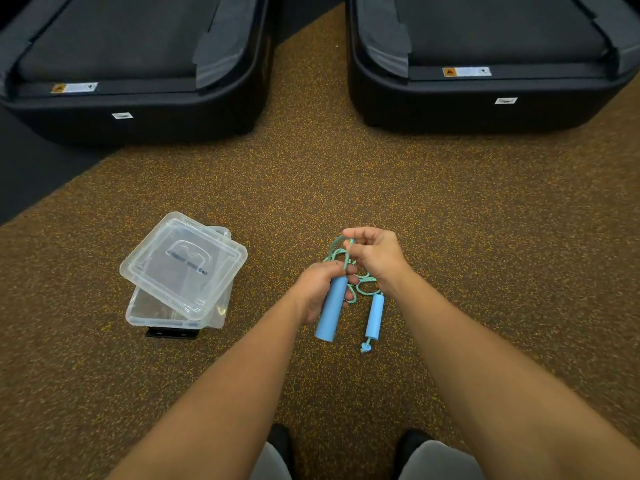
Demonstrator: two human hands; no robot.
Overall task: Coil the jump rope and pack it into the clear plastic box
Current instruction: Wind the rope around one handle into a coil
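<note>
My left hand (pixel 317 289) grips one light blue foam handle (pixel 331 308) of the jump rope, held above the floor. My right hand (pixel 375 256) pinches the teal braided rope (pixel 341 252) just above it, with several small loops bunched between the two hands. The second blue handle (pixel 375 315) hangs free below my right wrist, a knot at its lower end. The clear plastic box (pixel 145 311) sits on the floor to the left, with its clear lid (pixel 183 265) laid askew on top, so part of the box's near side is uncovered.
Two black treadmill ends (pixel 135 109) (pixel 485 98) stand ahead, with a strip of speckled brown floor (pixel 304 161) between them. A small black bracket (pixel 173 332) lies at the box's near edge. My shoes (pixel 280 441) show at the bottom.
</note>
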